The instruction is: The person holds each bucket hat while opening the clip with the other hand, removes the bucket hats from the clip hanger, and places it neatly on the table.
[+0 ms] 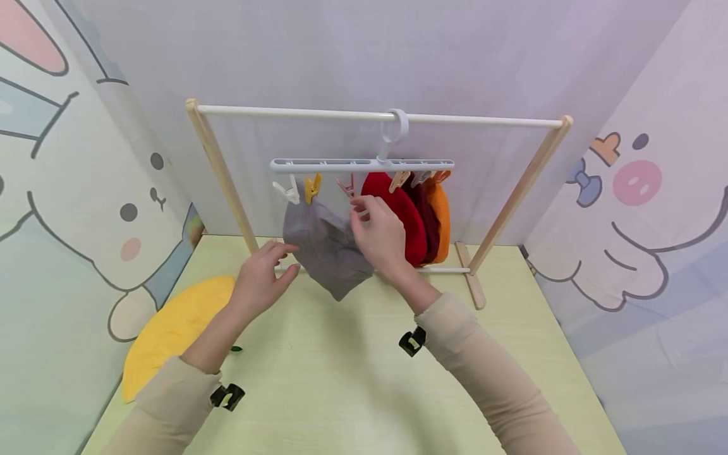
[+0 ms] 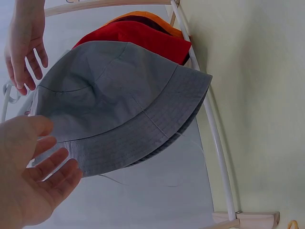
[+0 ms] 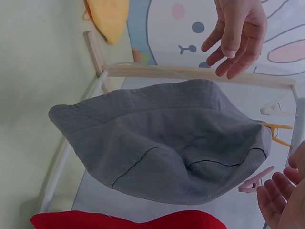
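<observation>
A grey bucket hat (image 1: 332,246) hangs tilted from a yellow clip (image 1: 312,188) on the white clip hanger (image 1: 330,166). Beside it, the pink clip (image 3: 256,181) appears apart from the hat's fabric. My right hand (image 1: 382,234) is at the lower end of that pink clip, its fingers loosely bent. In the right wrist view those fingers show no pinch on the clip. My left hand (image 1: 264,278) is held with spread, relaxed fingers at the hat's left side; whether they touch it I cannot tell. A white clip (image 1: 288,189) hangs at the hanger's left end.
Red (image 1: 398,215), dark red (image 1: 425,221) and orange (image 1: 440,221) hats hang from clips on the right. The hanger hooks over a rack's white top rail (image 1: 284,112), between wooden posts (image 1: 523,189). A yellow cushion-like piece (image 1: 176,328) lies at the table's left.
</observation>
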{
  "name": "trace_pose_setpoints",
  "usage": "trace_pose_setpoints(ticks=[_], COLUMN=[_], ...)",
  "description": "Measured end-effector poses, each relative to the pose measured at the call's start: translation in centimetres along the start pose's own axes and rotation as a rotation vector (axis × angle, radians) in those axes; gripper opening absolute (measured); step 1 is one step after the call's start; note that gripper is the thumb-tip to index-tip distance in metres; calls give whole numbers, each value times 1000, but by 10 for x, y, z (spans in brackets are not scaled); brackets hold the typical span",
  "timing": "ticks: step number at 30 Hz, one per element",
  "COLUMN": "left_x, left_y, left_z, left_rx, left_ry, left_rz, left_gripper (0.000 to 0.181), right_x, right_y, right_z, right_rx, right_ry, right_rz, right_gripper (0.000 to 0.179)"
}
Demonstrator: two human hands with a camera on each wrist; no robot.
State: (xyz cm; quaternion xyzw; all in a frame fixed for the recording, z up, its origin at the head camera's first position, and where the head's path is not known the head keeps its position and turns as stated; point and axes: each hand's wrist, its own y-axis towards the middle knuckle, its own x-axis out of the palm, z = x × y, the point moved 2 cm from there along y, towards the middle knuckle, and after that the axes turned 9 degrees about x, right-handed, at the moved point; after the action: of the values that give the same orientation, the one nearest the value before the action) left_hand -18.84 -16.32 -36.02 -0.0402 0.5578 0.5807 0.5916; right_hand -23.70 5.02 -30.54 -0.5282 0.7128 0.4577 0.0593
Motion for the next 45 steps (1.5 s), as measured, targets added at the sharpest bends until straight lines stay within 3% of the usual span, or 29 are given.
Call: trace_pose_setpoints(ticks=[9, 20, 29, 38, 45], left_x=[10, 19, 25, 35, 45], left_y=[12, 29, 42, 57, 65], left_z=[10, 20, 31, 37, 36], left_rx=[-15, -231, -295, -394, -468], left_ry=[-7, 17, -27, 3, 35], left_rz=[19, -8, 27, 87, 96], left_gripper=[35, 53, 54, 62, 72], right_x=[-3, -2, -1, -4, -6], right_y=[-7, -16, -17, -16, -17], right_z=[16, 33, 44, 50, 52], right_rx=[-3, 30, 45, 84, 80], right_ry=[55, 100, 127, 97, 98], right_rz=[-39, -57, -50, -50, -57], right_gripper=[18, 18, 18, 18, 19])
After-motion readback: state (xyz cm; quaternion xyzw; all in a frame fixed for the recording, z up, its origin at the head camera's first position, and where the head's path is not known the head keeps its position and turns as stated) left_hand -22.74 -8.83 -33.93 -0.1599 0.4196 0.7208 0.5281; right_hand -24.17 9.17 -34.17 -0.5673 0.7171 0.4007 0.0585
